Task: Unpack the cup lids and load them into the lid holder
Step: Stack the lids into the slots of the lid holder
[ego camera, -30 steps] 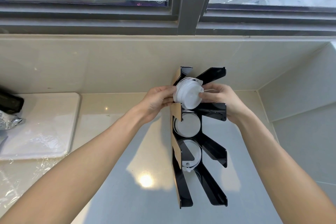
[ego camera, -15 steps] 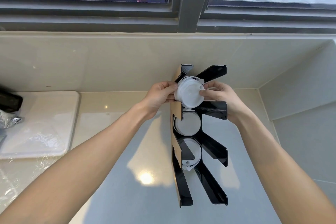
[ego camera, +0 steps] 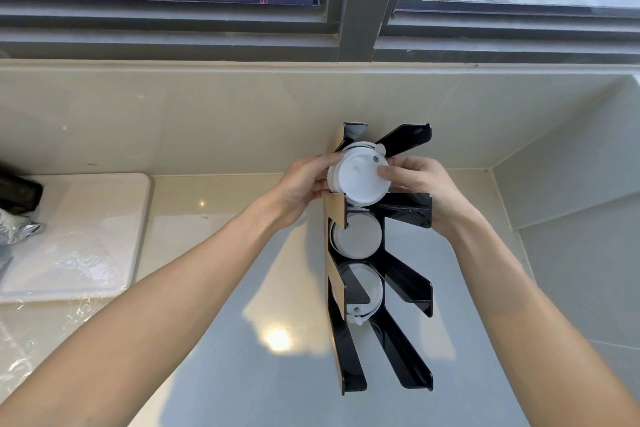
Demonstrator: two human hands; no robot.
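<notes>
Both hands — left hand, right hand — grip the stack of white plastic cup lids, now turned flatter and lower into the black slotted lid holder's top bay — nearly seated.

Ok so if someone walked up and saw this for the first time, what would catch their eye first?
Probably the two hands at the centre: the left hand and right hand grip a stack of white lids at the top slot of a black lid holder standing on the counter. Below it, two more slots already hold lids. Far left, crinkled clear plastic wrap lies on a white tray.
</notes>
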